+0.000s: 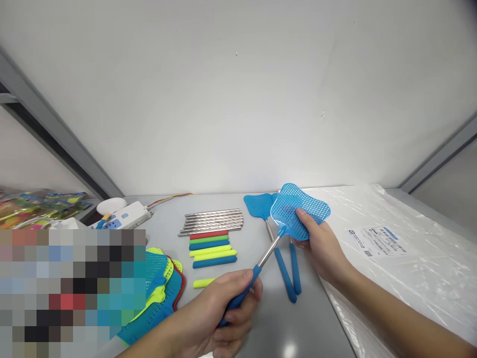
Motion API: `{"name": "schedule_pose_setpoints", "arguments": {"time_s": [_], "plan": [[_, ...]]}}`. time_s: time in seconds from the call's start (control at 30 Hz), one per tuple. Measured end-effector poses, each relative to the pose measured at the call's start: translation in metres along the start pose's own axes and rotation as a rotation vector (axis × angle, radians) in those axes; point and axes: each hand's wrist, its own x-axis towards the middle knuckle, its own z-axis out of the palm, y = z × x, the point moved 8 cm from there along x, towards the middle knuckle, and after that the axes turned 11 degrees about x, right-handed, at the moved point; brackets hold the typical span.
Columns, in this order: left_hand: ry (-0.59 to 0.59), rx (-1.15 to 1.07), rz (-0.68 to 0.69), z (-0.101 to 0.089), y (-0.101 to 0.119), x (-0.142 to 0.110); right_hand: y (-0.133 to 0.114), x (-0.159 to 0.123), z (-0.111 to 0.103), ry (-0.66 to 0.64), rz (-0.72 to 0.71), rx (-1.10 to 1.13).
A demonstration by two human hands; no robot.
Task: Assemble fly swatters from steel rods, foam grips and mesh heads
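Observation:
A blue fly swatter [285,211] with a short metal rod is held up over the table. My left hand [233,311] wraps round its blue grip. With thumb on top, my right hand [322,243] pinches the mesh head. Behind it, two more blue swatters lie on the table, the nearer one's mesh head [258,205] partly covered. To the left are several coloured handle grips [213,252] in a column, below a row of metal rods [212,220]. A pile of loose swatter heads [164,286] in blue, yellow and red lies beside my left forearm.
A plastic-wrapped white package [410,268] with a label covers the right side. At the left stand a power strip [128,216], a white round object [112,205] and bagged colourful items [40,204]. A white wall [238,99] rises behind; the lower left is pixelated.

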Motion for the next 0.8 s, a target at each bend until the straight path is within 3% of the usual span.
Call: {"name": "schedule_pose_setpoints", "arguments": {"time_s": [0.1, 0.2, 0.3, 0.5, 0.63, 0.8], "plan": [[-0.036, 0.038, 0.040, 0.006, 0.001, 0.002, -0.024, 0.012, -0.009, 0.013, -0.034, 0.045], [-0.069, 0.113, 0.054, 0.011, -0.002, 0.003, -0.061, 0.031, -0.033, 0.064, -0.145, 0.030], [-0.093, 0.211, 0.045, 0.014, -0.007, 0.003, -0.075, 0.053, -0.060, 0.073, -0.058, -0.078], [-0.039, 0.301, 0.146, 0.008, -0.002, 0.005, -0.064, 0.073, -0.092, 0.114, 0.052, -0.233], [0.098, 0.466, 0.251, -0.003, 0.006, 0.007, -0.055, 0.076, -0.095, 0.115, 0.066, -0.368], [0.246, 0.734, 0.244, -0.001, 0.012, 0.003, -0.050, 0.074, -0.096, 0.042, 0.109, -0.653]]}}
